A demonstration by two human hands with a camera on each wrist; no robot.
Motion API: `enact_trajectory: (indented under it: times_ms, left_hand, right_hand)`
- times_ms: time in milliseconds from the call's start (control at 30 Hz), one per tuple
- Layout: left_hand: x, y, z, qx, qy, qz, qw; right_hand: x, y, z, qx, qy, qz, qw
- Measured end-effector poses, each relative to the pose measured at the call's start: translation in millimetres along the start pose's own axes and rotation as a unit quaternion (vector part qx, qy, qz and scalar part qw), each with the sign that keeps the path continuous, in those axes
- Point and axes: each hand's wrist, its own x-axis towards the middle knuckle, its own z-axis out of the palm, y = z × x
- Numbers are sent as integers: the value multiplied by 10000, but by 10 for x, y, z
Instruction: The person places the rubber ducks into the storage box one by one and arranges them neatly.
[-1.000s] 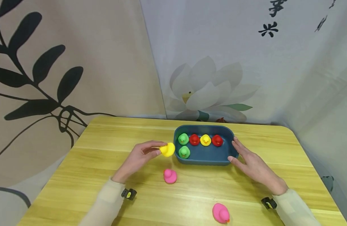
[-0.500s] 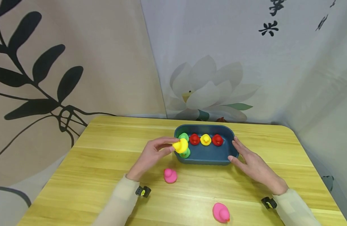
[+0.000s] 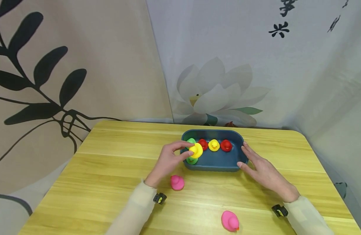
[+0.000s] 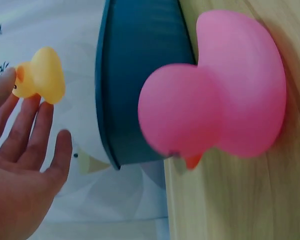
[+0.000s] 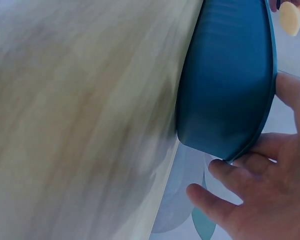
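My left hand [image 3: 169, 160] pinches a yellow rubber duck [image 3: 196, 150] between thumb and fingertips, above the left part of a dark blue tray [image 3: 218, 168]. In the left wrist view the same rubber duck [image 4: 49, 75] hangs clear of the tray's wall [image 4: 140, 90]. Beneath it, two green rubber ducks [image 3: 192, 160] sit in the tray, partly covered. A red duck [image 3: 203, 144], another yellow duck [image 3: 214, 145] and a second red duck [image 3: 226, 145] line the back. My right hand [image 3: 264, 170] touches the tray's right end with fairly straight fingers, thumb at the front corner.
On the wooden table [image 3: 109, 169], a pink rubber duck [image 3: 177, 182] lies in front of the tray, near my left wrist. Another pink duck [image 3: 230, 221] lies closer to the front edge. A printed cloth [image 3: 118, 65] hangs behind the table.
My left hand has carried the yellow rubber duck rightward, from just outside the tray's left end to over its inside. The right hand and the tray have stayed put.
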Motion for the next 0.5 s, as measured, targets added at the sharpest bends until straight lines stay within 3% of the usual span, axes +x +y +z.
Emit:
enact_trajectory:
  times_ms: [300,500]
  left_hand:
    - [107,-32,177,697,-9,370,9969]
    - [165,-64,251,1003,-81,201,9947]
  right_hand:
    - [-6,-3,-1,12,3,-7,10000]
    - [-7,10,4,32,31,-37,10000]
